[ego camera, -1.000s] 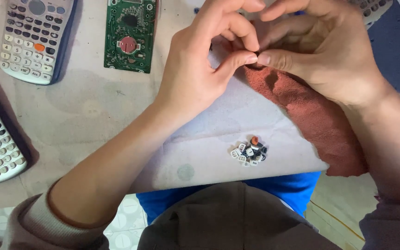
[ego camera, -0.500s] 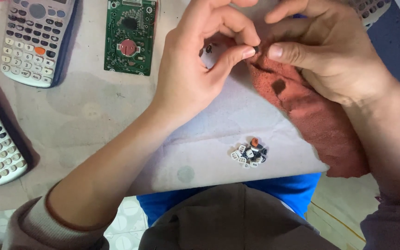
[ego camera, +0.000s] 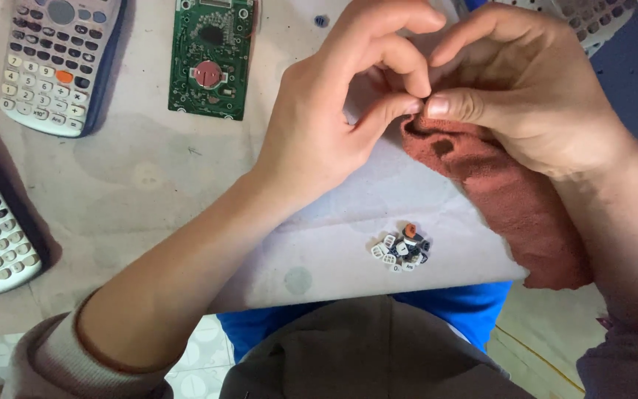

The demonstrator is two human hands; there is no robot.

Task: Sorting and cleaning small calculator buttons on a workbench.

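1. The left hand and the right hand are held together over the table, fingertips meeting above the upper end of the reddish cloth.
2. The left thumb and forefinger are pressed together in a pinch; what is pinched is too small to be told.
3. The right thumb is laid flat against the left fingertips, its fingers curled over; whether anything is gripped cannot be told.
4. Compared with half a second earlier, the two thumbs have been brought closer, from slightly apart to touching.
5. The cloth is unmoved, draped off the table's near edge beneath the right wrist.
6. The small heap of loose key caps has stayed near the table edge, the green circuit board and grey calculator likewise unmoved.
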